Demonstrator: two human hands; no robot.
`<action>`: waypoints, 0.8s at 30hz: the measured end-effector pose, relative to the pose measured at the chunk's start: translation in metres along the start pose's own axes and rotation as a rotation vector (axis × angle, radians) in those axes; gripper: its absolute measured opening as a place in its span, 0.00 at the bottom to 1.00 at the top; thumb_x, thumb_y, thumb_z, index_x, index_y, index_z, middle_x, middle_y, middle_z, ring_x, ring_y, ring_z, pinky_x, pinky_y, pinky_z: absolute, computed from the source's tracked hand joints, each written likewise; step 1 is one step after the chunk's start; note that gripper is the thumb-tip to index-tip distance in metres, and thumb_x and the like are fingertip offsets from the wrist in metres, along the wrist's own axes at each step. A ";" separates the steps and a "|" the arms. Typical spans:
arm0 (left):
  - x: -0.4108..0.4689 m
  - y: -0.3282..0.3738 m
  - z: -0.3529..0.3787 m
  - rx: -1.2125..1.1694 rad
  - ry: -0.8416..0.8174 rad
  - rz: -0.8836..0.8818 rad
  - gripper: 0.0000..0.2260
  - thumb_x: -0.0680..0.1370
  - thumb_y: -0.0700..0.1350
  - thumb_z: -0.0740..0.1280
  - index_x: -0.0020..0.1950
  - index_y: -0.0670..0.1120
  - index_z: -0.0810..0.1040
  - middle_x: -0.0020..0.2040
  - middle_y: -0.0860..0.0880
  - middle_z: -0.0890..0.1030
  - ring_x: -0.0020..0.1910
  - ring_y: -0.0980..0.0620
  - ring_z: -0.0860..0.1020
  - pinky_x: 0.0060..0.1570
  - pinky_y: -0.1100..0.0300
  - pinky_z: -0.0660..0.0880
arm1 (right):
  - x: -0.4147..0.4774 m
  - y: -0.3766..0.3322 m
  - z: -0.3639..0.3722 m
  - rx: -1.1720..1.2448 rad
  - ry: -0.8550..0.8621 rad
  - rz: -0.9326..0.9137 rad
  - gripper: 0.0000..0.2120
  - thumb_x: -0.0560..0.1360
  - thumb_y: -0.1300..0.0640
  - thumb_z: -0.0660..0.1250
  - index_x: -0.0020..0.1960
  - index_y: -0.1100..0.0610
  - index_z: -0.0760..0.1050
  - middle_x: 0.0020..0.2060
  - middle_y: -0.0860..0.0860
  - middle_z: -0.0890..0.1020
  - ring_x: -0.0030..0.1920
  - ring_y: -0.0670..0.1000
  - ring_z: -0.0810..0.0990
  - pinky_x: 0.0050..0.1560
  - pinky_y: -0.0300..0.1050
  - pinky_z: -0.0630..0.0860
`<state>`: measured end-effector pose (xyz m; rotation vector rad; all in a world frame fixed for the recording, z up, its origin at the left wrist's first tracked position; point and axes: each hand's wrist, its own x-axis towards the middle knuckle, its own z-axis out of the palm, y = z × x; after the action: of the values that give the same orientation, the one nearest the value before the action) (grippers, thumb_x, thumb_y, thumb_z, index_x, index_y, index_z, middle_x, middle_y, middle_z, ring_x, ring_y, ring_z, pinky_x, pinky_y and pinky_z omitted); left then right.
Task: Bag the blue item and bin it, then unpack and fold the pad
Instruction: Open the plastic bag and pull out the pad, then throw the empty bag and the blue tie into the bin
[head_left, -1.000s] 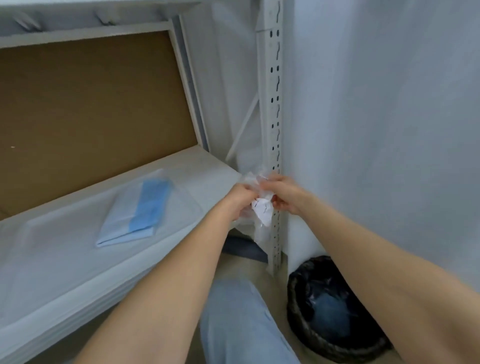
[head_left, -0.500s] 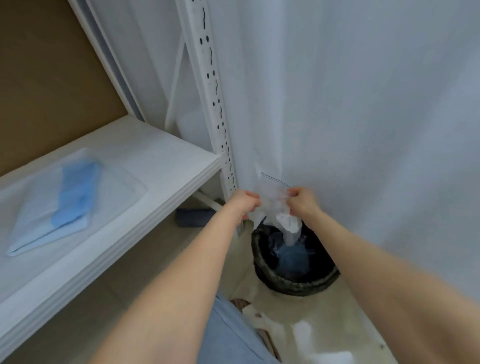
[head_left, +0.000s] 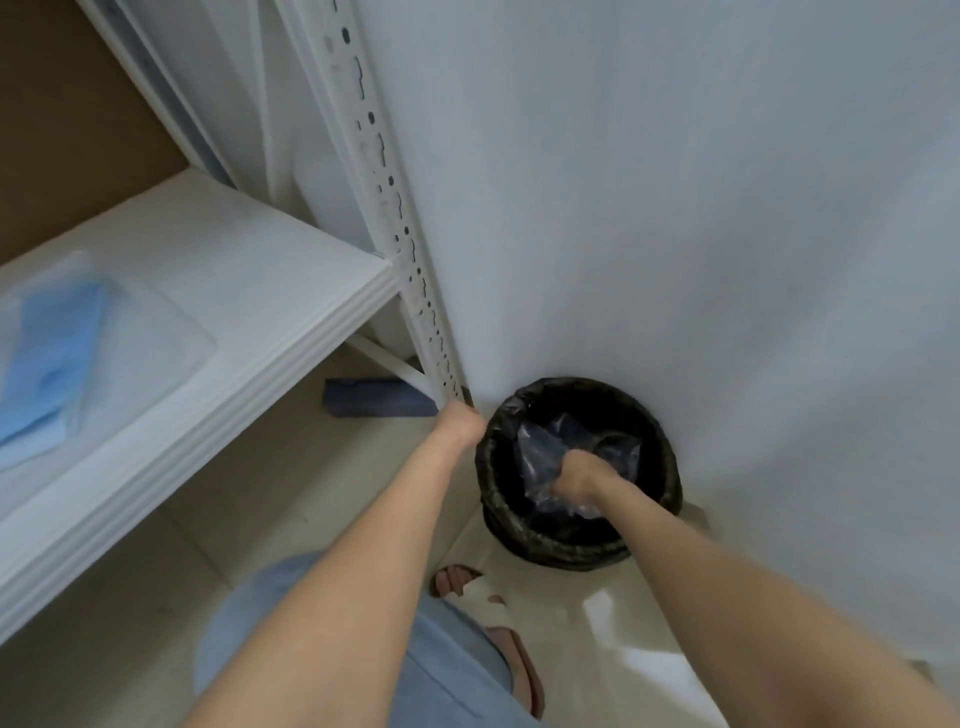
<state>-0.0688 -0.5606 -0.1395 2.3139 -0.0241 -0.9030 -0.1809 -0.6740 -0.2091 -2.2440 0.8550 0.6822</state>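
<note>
The right hand is held down inside the round black bin with a black liner, and its fingers are curled round the crumpled clear plastic bag. The bag is low in the bin's mouth, but it is not yet let go. The blue item cannot be clearly made out through the plastic, so it is only judged to be inside. The left hand is held just beside the bin's rim, near the foot of the white metal shelf post. Its fingers look curled under, and nothing is seen in them.

So the bagging part looks done, and the binning part is judged to be almost done: the bag only needs to be dropped. The second part is not started. The flat blue folded pad in its clear wrapper is lying on the white shelf, well apart from both hands. It has yet to be picked up, taken out of the wrapper and folded.
</note>
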 end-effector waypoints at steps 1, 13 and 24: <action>0.003 -0.002 0.004 0.023 -0.015 -0.023 0.07 0.81 0.36 0.56 0.49 0.41 0.74 0.48 0.44 0.75 0.62 0.43 0.73 0.53 0.56 0.69 | 0.003 0.002 0.004 -0.023 -0.024 0.009 0.15 0.77 0.53 0.63 0.58 0.63 0.76 0.53 0.60 0.79 0.57 0.59 0.78 0.49 0.46 0.72; 0.027 -0.025 0.029 0.055 -0.038 -0.156 0.18 0.83 0.43 0.54 0.70 0.36 0.68 0.69 0.38 0.71 0.67 0.40 0.71 0.65 0.51 0.70 | 0.036 0.015 0.028 -0.186 -0.221 -0.047 0.22 0.77 0.45 0.62 0.66 0.57 0.74 0.65 0.57 0.75 0.64 0.57 0.74 0.62 0.46 0.70; 0.008 -0.035 0.048 -0.360 -0.049 -0.432 0.28 0.83 0.57 0.43 0.76 0.42 0.58 0.75 0.41 0.63 0.72 0.40 0.63 0.70 0.41 0.60 | 0.028 0.039 -0.033 0.147 0.653 0.218 0.20 0.82 0.48 0.51 0.64 0.59 0.72 0.63 0.60 0.72 0.63 0.61 0.71 0.60 0.51 0.68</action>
<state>-0.0991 -0.5618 -0.1906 1.9870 0.5896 -1.0718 -0.1826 -0.7310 -0.2199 -2.2746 1.4213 -0.0521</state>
